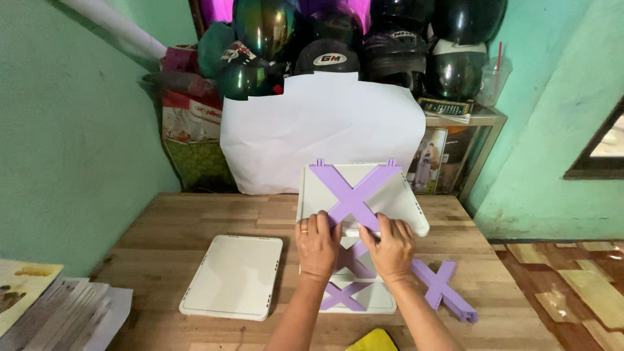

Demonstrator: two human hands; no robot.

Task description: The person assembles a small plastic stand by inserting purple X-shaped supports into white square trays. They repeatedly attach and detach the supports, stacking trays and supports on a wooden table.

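Stack of papers point(62, 315): lying at the table's left front corner.
Spare white tray point(233, 276): resting flat on the wooden table point(169, 227), just left of the hands.
Left hand point(318, 244): pressing on the near edge of the raised white tray point(403, 201), fingers closed over the purple cross brace point(354, 195).
Right hand point(390, 247): gripping the same edge beside it, fingers clamped on that brace.
Loose purple cross point(442, 286): lying on the table, right of the hands.
Helmets point(364, 39): sitting behind the white sheet point(312, 130).
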